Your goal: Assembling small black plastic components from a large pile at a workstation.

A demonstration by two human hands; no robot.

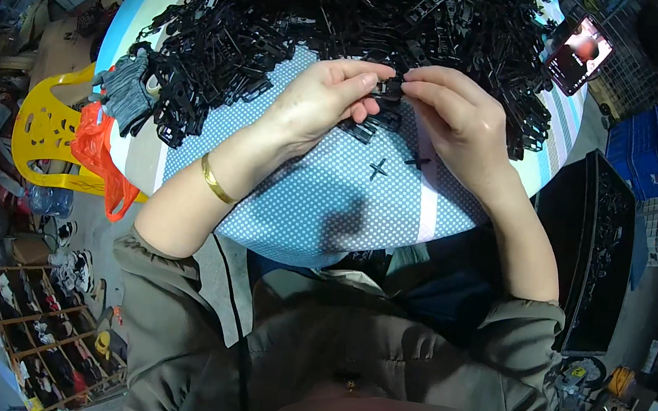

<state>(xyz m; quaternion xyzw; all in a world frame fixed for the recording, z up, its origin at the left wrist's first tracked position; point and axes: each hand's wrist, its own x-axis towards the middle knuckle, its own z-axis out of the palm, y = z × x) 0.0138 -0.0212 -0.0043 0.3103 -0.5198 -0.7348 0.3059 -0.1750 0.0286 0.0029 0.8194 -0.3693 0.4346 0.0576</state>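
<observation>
Both my hands meet over the near side of a round table, at the front of a big heap of small black plastic parts (355,9). My left hand (309,101) pinches one black plastic part (389,89) between thumb and forefinger, its other fingers curled beneath. From the other side my right hand (463,123) has its fingertips closed at the same part; its exact shape is partly hidden. A few loose parts (362,130) lie just under the hands. Closer to me rest two small black cross-shaped pieces (379,169) on the dotted tablecloth (288,200).
A phone (580,56) with a lit screen stands at the table's right edge. Grey cloth gloves (124,91) lie at the left edge, near an orange plastic bag (96,143) and a yellow chair (38,130). A black crate (583,264) and blue crates (650,152) stand right.
</observation>
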